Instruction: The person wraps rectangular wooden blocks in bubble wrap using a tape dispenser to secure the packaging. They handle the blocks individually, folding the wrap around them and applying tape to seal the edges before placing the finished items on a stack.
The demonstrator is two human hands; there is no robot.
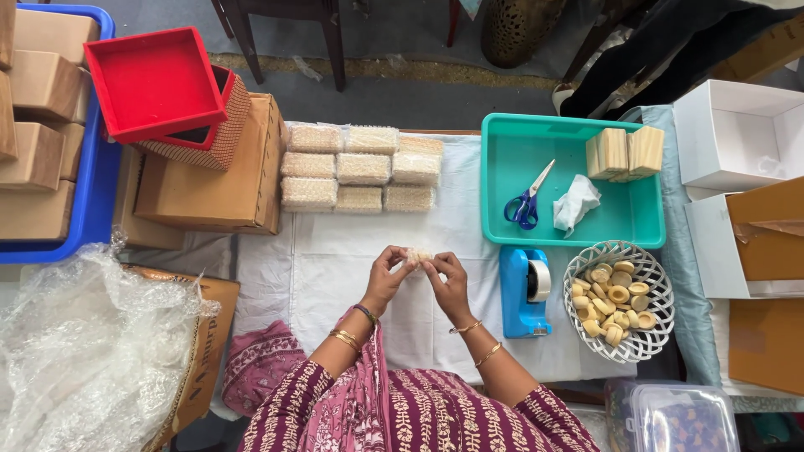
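From my feed, both hands sit together at the middle of the desk (335,268), which is covered by a white cloth. Left hand (387,276) and right hand (448,280) each have a narrow grip pinched on one small wrapped bundle (417,255), held just above the cloth between the fingertips; it's tiny here, probably bubble-wrapped pale pieces, can't confirm. Behind the hands, near the far edge, a block of finished wrapped packs (360,169) lies in three rows, touching each other. Right of that, a teal tray (511,226) holds blue-handled scissors (526,205), a crumpled white tissue (576,201) just beside them, and stacked wooden blocks (624,152) in the far corner. In front of the tray, a blue tape dispenser (523,293) stands near the right hand, and beside it a white lattice basket (649,339) is full of small round wooden rings (613,303). Far left: a brown carton (209,188) with a red box and lid (155,84) on top, a blue crate (92,201) of brown boxes, and a heap of bubble wrap (84,351) at lower left. Far right: an open white box (737,138) and brown cardboard boxes (766,243). A clear lidded container (678,414) sits at the bottom right. Someone else's dark-clothed legs (670,50) show at top right, well apart from the hands.
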